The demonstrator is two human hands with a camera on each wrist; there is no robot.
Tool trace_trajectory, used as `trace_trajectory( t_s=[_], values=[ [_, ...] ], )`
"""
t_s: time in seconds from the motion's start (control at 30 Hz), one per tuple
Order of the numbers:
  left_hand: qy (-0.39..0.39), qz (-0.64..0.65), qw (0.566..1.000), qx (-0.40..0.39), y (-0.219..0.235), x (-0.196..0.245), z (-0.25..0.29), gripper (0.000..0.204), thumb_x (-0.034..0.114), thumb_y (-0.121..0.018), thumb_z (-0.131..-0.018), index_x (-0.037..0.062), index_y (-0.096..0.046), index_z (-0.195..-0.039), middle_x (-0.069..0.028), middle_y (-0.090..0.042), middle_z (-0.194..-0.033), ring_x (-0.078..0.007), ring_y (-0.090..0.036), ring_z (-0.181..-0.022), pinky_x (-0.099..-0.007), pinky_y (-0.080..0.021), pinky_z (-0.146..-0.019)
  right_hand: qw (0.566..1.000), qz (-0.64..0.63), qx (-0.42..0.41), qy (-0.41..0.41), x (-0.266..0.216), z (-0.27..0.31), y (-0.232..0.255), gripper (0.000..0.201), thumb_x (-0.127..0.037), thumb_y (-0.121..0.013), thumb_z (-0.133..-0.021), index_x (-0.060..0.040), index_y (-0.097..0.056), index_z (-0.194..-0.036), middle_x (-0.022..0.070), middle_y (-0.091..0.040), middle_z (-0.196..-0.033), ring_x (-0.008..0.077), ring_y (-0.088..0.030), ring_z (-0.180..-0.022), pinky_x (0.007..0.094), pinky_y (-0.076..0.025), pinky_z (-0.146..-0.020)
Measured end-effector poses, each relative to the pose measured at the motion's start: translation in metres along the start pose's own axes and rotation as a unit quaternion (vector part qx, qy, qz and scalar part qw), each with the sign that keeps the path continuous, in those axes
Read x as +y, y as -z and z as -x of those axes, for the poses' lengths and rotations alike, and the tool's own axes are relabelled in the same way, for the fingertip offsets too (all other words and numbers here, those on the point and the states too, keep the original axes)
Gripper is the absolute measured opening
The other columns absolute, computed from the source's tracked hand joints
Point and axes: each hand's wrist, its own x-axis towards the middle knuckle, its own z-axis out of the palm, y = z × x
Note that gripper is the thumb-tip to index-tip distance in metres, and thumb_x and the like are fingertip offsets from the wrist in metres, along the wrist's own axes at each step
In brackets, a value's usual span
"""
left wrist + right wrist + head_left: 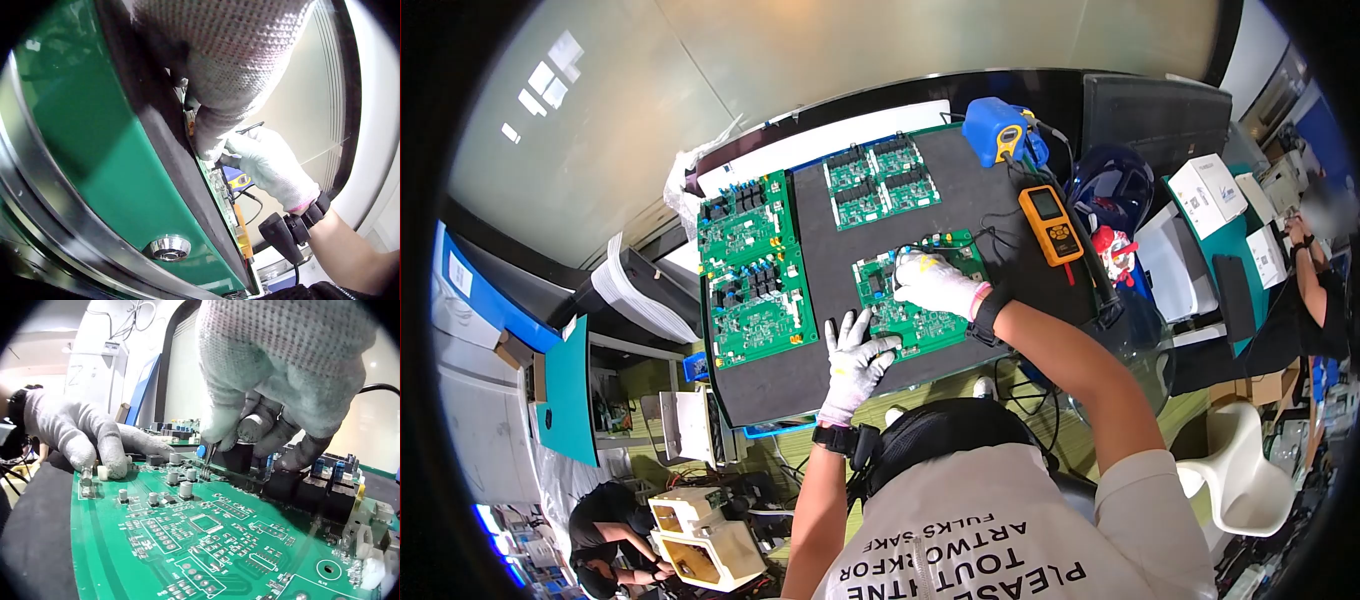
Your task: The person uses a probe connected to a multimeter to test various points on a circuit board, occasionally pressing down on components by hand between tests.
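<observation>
A green circuit board (925,330) lies on the dark mat (820,250) in front of me. My right hand (938,286), in a white glove with grey fingertips, is over its upper middle. In the right wrist view its thumb and fingers pinch a thin tool with narrow metal tips (209,461), pointing down among the parts beside a black block component (231,456). The fingers hide most of the tool. My gloved left hand (855,368) rests at the board's near-left corner with its fingers spread; in the right wrist view its fingertips (117,467) touch the board's edge.
Two larger populated boards (760,310) lie on the left of the mat. A panel of smaller boards (880,185) is at the back. To the right are an orange meter (1050,225) with black leads and a blue soldering station (997,130). Other people work further off.
</observation>
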Motion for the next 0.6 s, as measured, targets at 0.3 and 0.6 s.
trace_trajectory(
  t_s=[0.3, 0.6],
  values=[
    [0.004, 0.0, 1.0, 0.001, 0.0, 0.001, -0.001, 0.025, 0.041, -0.061, -0.073, 0.0269, -0.068, -0.092, -0.0115, -0.046, -0.127, -0.0375, -0.039, -0.118, -0.0533, -0.013, -0.103, 1.0, 0.005, 0.008, -0.006, -0.001, -0.003, -0.005, 0.025, -0.022, -0.056, -0.072, -0.0004, -0.061, -0.083, 0.0176, -0.059, -0.089, 0.0323, -0.058, -0.086, 0.0413, -0.045, -0.075],
    [0.01, 0.005, 1.0, -0.009, 0.0, 0.001, -0.001, 0.024, 0.04, -0.061, -0.074, 0.0263, -0.067, -0.093, -0.012, -0.045, -0.128, -0.0376, -0.037, -0.12, -0.0519, -0.01, -0.104, 1.0, 0.024, -0.007, -0.01, -0.007, -0.001, 0.0, 0.024, -0.022, -0.057, -0.071, -0.0019, -0.061, -0.083, 0.0162, -0.058, -0.091, 0.0317, -0.057, -0.088, 0.0407, -0.045, -0.076]
  ],
)
